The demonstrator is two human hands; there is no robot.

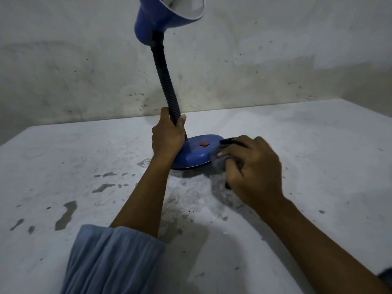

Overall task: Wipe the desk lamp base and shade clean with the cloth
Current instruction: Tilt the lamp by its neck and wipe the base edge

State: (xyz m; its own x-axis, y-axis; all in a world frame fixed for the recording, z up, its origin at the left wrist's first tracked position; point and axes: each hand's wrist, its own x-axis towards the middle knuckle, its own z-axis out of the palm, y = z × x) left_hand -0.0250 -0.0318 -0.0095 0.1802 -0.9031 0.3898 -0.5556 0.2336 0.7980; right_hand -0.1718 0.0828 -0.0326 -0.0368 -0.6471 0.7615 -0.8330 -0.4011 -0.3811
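Stained pale tabletop [297, 145] against blotchy wall; blue lamp base [197, 152] standing mid-surface, shade [167, 15] overhead. Left hand [168, 135] wrapped round ribbed gooseneck [165, 81] low down, right hand [252, 168] bunching soft grey cloth [218, 160] against base edge. Probably light, top-heavy, smooth-shelled: best steadied low on neck.

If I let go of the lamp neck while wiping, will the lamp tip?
Probably not: the blue base looks wide and flat on the table. The ribbed neck leans, with the shade high, so hard sideways wipes might rock it.

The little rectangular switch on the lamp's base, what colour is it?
Red, on the blue oval lamp base; the small rectangular switch shows in the head view.
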